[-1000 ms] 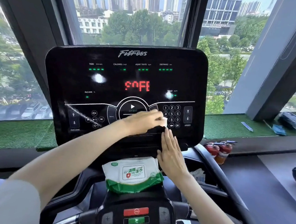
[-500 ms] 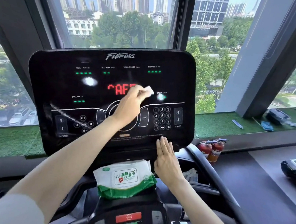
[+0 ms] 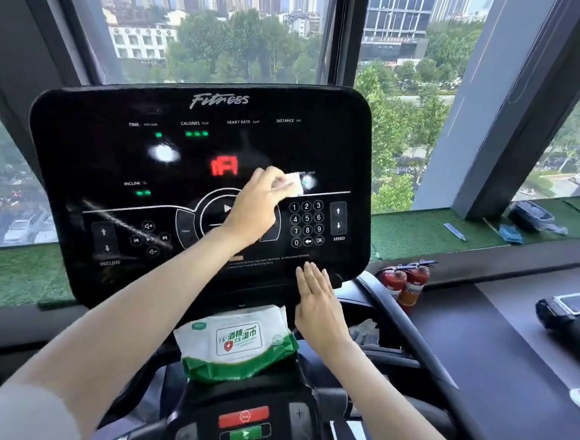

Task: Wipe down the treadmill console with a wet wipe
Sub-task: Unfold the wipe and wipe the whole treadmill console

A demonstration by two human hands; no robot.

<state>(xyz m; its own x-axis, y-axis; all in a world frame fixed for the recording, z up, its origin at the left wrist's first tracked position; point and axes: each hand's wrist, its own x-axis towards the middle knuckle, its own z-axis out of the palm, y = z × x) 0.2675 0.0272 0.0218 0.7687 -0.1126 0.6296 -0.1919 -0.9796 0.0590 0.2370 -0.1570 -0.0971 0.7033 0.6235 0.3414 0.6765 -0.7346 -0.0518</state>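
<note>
I see tall windows (image 3: 226,26) with dark slanted frames (image 3: 496,97), bright daylight, trees and high-rise towers outside. A sill covered in green turf (image 3: 418,232) runs beneath them. Two red fire extinguishers (image 3: 404,282) stand just below the sill, at right.

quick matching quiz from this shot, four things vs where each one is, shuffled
1 wet wipe
2 right hand
3 wipes pack
4 fire extinguishers

a standing right of the console
b held in the left hand, against the console
c flat on the console's lower edge
d just below the console

Pairs: 1-b, 2-c, 3-d, 4-a
</note>
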